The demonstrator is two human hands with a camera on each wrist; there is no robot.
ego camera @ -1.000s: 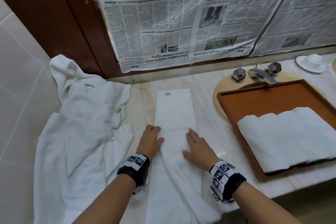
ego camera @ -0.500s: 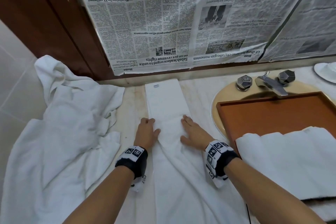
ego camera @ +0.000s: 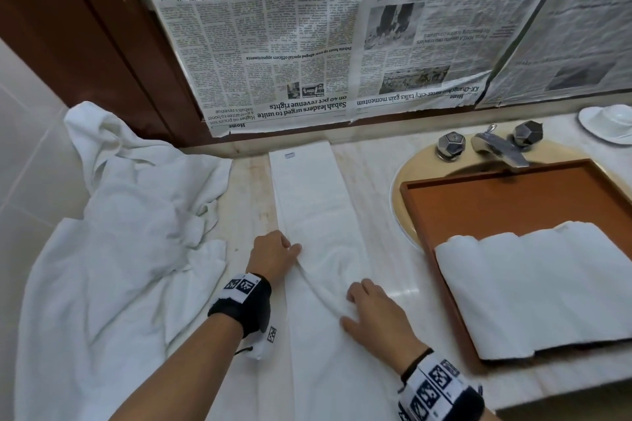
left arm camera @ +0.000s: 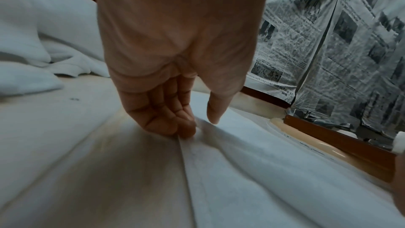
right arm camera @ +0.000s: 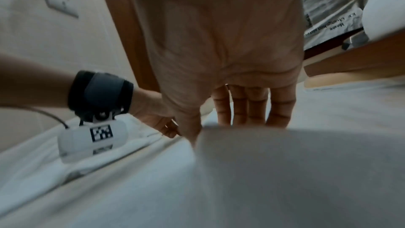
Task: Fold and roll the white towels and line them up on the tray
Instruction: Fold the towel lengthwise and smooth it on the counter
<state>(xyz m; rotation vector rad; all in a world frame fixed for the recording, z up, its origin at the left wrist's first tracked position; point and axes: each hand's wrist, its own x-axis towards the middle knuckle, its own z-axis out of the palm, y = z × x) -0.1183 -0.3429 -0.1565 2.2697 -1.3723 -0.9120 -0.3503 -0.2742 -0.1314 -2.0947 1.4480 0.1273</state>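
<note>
A white towel [ego camera: 307, 188], folded into a long narrow strip, lies on the marble counter [ego camera: 383, 181] from the wall toward me. My left hand [ego camera: 290, 246] sits at its left edge; in the left wrist view its curled fingers [left arm camera: 171, 124] hold that edge with the thumb over the cloth. My right hand [ego camera: 355, 304] lies flat on the strip nearer to me, fingers [right arm camera: 252, 108] straight. A raised fold runs between the two hands. The brown tray [ego camera: 513, 202] at the right holds a row of rolled white towels [ego camera: 547, 290].
A heap of loose white towels [ego camera: 119, 249] covers the counter's left side. The tray rests over the sink, below the faucet [ego camera: 499, 150]. A white cup and saucer [ego camera: 608, 123] stand at the far right. Newspaper [ego camera: 307, 37] covers the wall behind.
My right hand has slid back along the strip toward me, and a ridge of cloth has risen between the hands. The left hand has stayed at the left edge.
</note>
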